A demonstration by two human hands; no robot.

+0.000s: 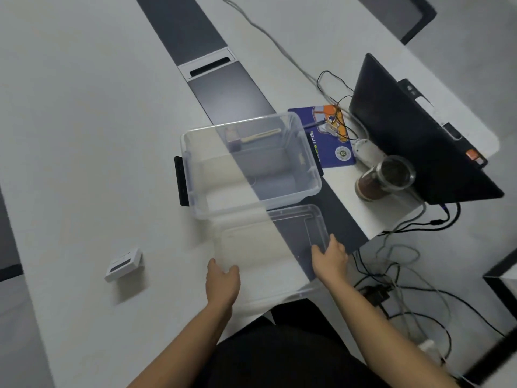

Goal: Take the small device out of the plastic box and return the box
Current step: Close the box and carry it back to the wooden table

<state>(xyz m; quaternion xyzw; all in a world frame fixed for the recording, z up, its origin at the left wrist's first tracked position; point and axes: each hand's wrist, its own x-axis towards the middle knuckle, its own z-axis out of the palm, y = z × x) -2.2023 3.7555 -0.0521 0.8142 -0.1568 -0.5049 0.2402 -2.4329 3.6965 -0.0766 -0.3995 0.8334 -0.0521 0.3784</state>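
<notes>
A: Start with your hands. What do they hold?

B: Your left hand (222, 281) grips the lid (268, 253) on its left side, thumb on top. Your right hand (330, 257) grips the lid's right side, fingers curled over its rim. The lid is clear and sits at the near edge of the tabletop (84, 135), hanging a little past that edge toward you.

A: And the device?

B: The device (124, 264) lies out on the tabletop, left of your left hand and apart from it, near the near edge. It is small and white with a dark strip on its face.

A: Where is the box?

B: The box (251, 166) stands open just beyond the lid, touching it or nearly so, I cannot tell which. It is clear, with a black latch (181, 180) on its left end. It straddles the dark strip that runs down the middle of the tabletop.

A: Farther out?

B: Right of the box lies a blue mouse pad (327, 138), then a glass jar (383, 177) with dark contents, then a black laptop (414, 135) by the right edge. Cables (397, 264) hang off that edge to the floor.
</notes>
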